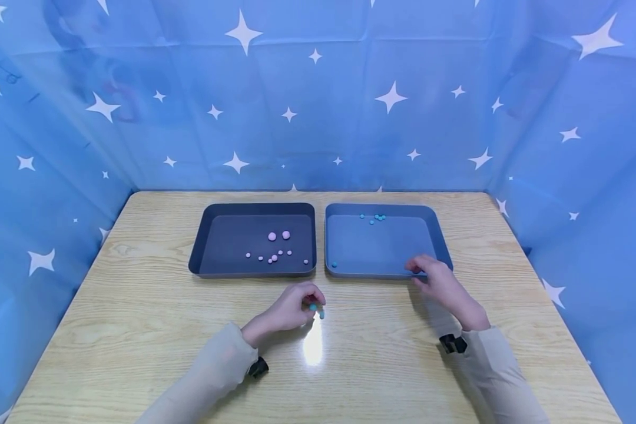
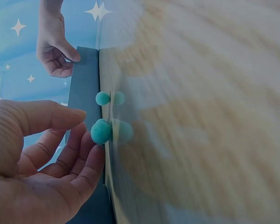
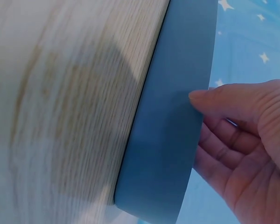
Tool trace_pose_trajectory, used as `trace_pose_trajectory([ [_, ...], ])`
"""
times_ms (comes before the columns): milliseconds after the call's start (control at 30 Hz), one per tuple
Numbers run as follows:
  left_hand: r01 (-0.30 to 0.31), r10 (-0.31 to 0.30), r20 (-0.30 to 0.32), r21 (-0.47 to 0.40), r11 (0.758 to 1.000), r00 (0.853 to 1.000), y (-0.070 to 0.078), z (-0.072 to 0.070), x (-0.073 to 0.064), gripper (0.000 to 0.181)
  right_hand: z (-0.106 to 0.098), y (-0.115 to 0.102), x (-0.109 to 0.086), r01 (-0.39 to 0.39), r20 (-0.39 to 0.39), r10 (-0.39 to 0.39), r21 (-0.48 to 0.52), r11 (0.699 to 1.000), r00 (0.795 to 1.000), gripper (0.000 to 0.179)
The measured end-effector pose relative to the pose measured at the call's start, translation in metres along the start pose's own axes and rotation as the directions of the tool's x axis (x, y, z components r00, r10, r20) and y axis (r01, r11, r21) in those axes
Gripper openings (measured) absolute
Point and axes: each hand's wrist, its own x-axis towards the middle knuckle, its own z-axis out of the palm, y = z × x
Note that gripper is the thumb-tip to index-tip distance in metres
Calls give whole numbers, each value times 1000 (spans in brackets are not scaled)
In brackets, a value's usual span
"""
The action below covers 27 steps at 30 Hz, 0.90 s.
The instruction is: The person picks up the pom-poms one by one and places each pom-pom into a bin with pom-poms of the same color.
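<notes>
My left hand (image 1: 294, 306) is low over the table in front of the trays, thumb and fingers apart. Small teal balls (image 2: 101, 132) lie on the wood right at its fingertips; a teal ball (image 2: 102, 98) sits slightly farther off. My right hand (image 1: 439, 285) holds the front rim of the blue tray (image 1: 381, 275) near its right corner. In the right wrist view its thumb (image 3: 200, 99) presses the outer wall and the other fingers go behind it, partly hidden. Several teal balls (image 1: 380, 218) lie along that tray's back, and one teal ball (image 1: 334, 264) in its front left corner.
Left of the blue tray stands a dark navy tray (image 1: 228, 235) with several small pink balls (image 1: 274, 258) and two larger pink balls (image 1: 272, 236) in it. A narrow gap parts the trays. Behind the wooden table (image 1: 138, 306) hangs a blue star-patterned curtain (image 1: 318, 135).
</notes>
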Motion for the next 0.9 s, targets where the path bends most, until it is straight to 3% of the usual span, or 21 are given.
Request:
trace_pose_trajectory([
  [200,7,-7,26,10,1000,1000,-1,1,1,26,0,3,0,-7,14,7,-6,1000,1000,25],
  [400,-11,9,41,48,999,999,-3,1,2,25,0,3,0,-25,42,25,-6,1000,999,21],
  [633,-53,49,48,82,995,998,-4,1,3,25,0,3,-1,-4,20,4,-34,999,1000,25],
  [900,-63,58,59,73,995,997,-4,0,4,26,0,2,0,-27,37,28,-44,999,999,25],
])
